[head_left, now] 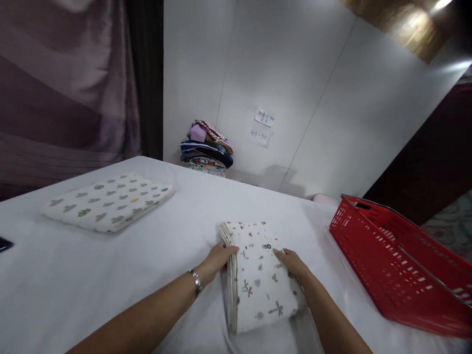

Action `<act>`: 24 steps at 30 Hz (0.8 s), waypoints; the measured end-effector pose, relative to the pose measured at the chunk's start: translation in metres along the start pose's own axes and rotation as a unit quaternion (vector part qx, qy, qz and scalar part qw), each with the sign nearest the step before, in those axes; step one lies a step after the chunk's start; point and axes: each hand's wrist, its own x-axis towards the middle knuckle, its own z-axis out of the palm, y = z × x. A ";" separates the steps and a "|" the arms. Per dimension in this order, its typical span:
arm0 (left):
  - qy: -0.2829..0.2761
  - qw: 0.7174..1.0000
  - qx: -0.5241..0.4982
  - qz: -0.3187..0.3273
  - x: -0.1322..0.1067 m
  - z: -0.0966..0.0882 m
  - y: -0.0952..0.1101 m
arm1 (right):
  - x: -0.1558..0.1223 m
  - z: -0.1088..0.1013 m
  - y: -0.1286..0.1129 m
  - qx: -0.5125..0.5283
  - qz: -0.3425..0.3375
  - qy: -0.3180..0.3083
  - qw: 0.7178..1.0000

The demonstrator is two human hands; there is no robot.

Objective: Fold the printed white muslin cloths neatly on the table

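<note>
A folded white cloth with a small palm-tree and plant print lies near the front of the white-covered table, its stacked layers showing along the left edge. My left hand grips that layered edge, thumb on top and fingers hidden underneath. On the opposite side, my right hand holds the cloth's right edge, thumb on the upper face and the other fingers mostly out of sight. Farther left, a second folded cloth with grey cloud-like shapes rests flat, apart from both hands.
A red plastic basket with metal handles stands at the right. Against the white wall, a pile of folded fabrics sits beyond the table's far edge. Handwritten paper signs hang on the wall. A dark object lies at the left edge.
</note>
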 end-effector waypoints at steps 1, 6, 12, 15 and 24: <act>0.007 1.000 0.000 0.007 0.000 -0.001 0.000 | -0.002 0.002 -0.001 0.017 0.004 -0.016 1.000; 0.020 0.999 -0.011 0.026 0.006 -0.017 0.025 | -0.007 0.013 -0.016 0.142 -0.047 -0.053 0.987; 0.064 0.995 0.002 0.081 0.036 -0.047 0.067 | 0.023 0.033 -0.044 0.200 -0.103 0.002 0.974; 0.065 0.997 -0.008 0.028 0.045 -0.058 0.064 | 0.041 0.043 -0.042 0.145 -0.043 -0.016 0.988; 0.059 0.993 0.101 0.005 0.022 -0.076 0.027 | 0.011 0.039 -0.019 0.078 0.053 -0.039 0.995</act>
